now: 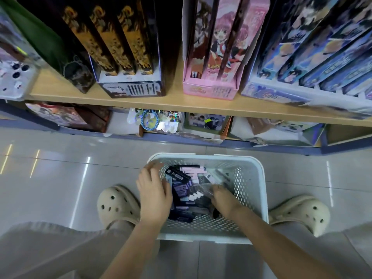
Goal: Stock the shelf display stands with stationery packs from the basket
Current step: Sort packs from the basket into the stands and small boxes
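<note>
Left grip: left grip [155, 192] is spread apart, fingers out fairly straight and laid over the packs at the left side of the basket; the fingertips are blurred near the rim.
Right grip: right grip [223, 198] has its fingers bent down into the heap at the right; the tips are hidden, so whether they clamp a pack cannot be told.
Packs: stationery packs [181, 176], black, lilac, pink and clear, lie jumbled inside the basket.
Basket: white perforated basket [255, 178] stands on the floor [60, 168], between the two clogs.
Footwear: left clog [115, 202] just beside the basket's left wall; right clog [302, 212] just beside its right wall.
Shelf: wooden shelf [141, 99] above the basket carries three display stands side by side.
Stands: black stand [130, 89] with black-and-gold boxes upright in it; pink stand [209, 90] to its right; blue stand [271, 93] furthest right, boxes leaning.
Lower shelf: mixed goods, too blurred to identify.
</note>
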The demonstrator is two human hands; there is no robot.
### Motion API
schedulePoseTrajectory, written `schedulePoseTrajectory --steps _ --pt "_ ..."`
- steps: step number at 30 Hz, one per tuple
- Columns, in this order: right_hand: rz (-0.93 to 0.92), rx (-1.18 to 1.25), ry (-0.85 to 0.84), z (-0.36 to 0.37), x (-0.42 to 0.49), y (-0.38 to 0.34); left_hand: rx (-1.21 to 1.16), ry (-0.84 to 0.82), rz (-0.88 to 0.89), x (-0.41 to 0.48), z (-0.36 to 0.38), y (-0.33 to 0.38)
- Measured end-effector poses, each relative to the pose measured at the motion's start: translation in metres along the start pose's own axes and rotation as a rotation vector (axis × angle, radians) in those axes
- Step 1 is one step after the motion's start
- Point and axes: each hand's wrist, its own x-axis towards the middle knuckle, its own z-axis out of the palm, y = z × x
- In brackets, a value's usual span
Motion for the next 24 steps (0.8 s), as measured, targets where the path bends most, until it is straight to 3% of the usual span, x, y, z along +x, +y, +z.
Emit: schedulePoseTrajectory --steps 2,6,8,11,13,15,18,24 --pt "-0.053 0.078 0.051 -0.009 -0.011 -0.009 -0.128 -0.081 -0.036 -0.012 0.006 0.011" --pt "-0.192 0.301 0.246 -0.014 -0.036 -0.036 -0.73 -0.458 -0.698 -0.016 0.011 0.051" --pt "-0.262 0.412 0.285 -0.013 -0.044 -0.054 -0.946 -0.557 -0.81 -0.016 0.013 0.062" --pt "-0.321 0.46 0.245 -0.008 -0.051 -0.073 -1.072 -0.448 -0.913 -0.017 0.018 0.064" --pt "-0.376 0.391 0.199 -0.007 -0.053 -0.074 -1.024 -0.328 -0.97 -0.015 0.02 0.056" --pt "-0.411 0.261 0.267 -0.01 -0.052 -0.068 -0.935 -0.284 -0.99 -0.013 0.02 0.046" --pt "-0.27 0.219 0.289 -0.015 -0.039 -0.044 -0.947 -0.241 -1.033 -0.015 0.022 0.032" --pt "-0.018 0.183 -0.048 0.0 0.001 -0.001 -0.924 -0.253 -1.064 -0.024 0.029 0.024"
